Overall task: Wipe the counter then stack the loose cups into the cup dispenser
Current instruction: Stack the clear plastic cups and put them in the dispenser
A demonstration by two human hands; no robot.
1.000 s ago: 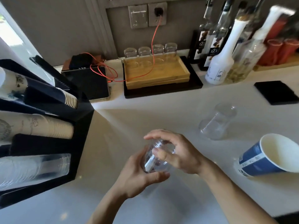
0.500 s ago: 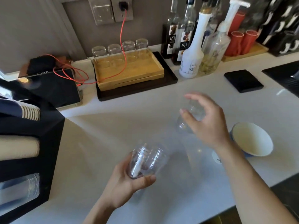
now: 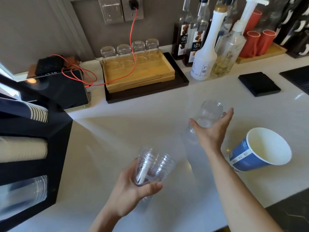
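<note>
Clear, ribbed plastic cups (image 3: pixel 153 164), nested into a short stack, sit in the left hand (image 3: pixel 132 193), whose thumb and fingers curl round the base of the stack above the near part of the pale, glossy counter (image 3: pixel 117 131). How many cups the stack holds is hard to tell, since the transparent walls overlap. The right hand (image 3: pixel 211 131) grips another clear plastic cup (image 3: pixel 204 118) lying sideways, thumb on one side and fingers on the other; its mouth end blurs into the counter and its edge is hard to trace. Beside that hand a blue paper cup with a cream inside (image 3: pixel 260 149) lies tipped on its side, mouth towards the camera.

At the left, the boxy black cup dispenser (image 3: pixel 56 148) is cut off by the picture edge; its slots show a striped paper stack, a plain beige stack and a clear plastic stack, each only in part. Behind, four upturned glasses (image 3: pixel 130 51) stand on a light wooden tray (image 3: pixel 138 76), crossed by a thin red cable (image 3: pixel 133 39). The syrup bottles are cropped at the top.

Half a second ago the right hand was reaching down over this cup with its back upward; now it is turned palm-up and clasps the cup. The left hand holds its stack much as before.
</note>
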